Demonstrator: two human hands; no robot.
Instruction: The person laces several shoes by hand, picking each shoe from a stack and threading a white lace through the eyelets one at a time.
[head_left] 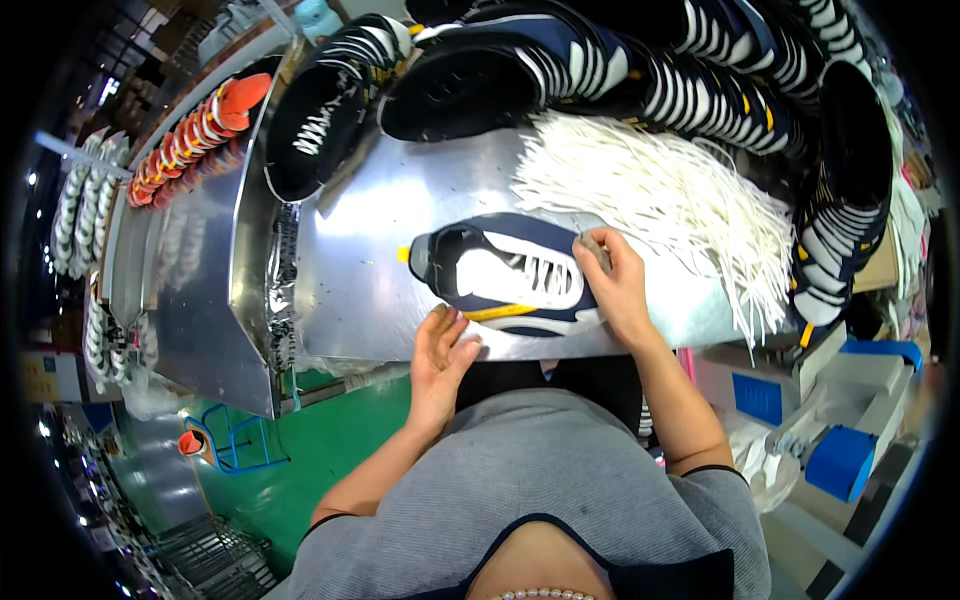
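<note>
A navy and white sneaker upper [510, 222] lies on its side on the metal tabletop, with a white lace [548, 280] threaded across its front and a yellow stripe along the near side. My right hand [615, 290] is at its toe end, thumb and fingers closed around a small greyish piece whose kind I cannot make out. Next to the heel end, at the near edge of the table, my left hand [437, 355] has its fingers apart and holds nothing. Its fingertips are close to the shoe; whether they touch it I cannot tell.
A pile of loose white laces [650, 190] covers the table's back right. Stacked dark striped uppers [690, 95] line the far side and right. Black uppers [318, 125] stand at the back left. Orange uppers [205, 130] lie further left. A blue stool [235, 440] stands on the green floor.
</note>
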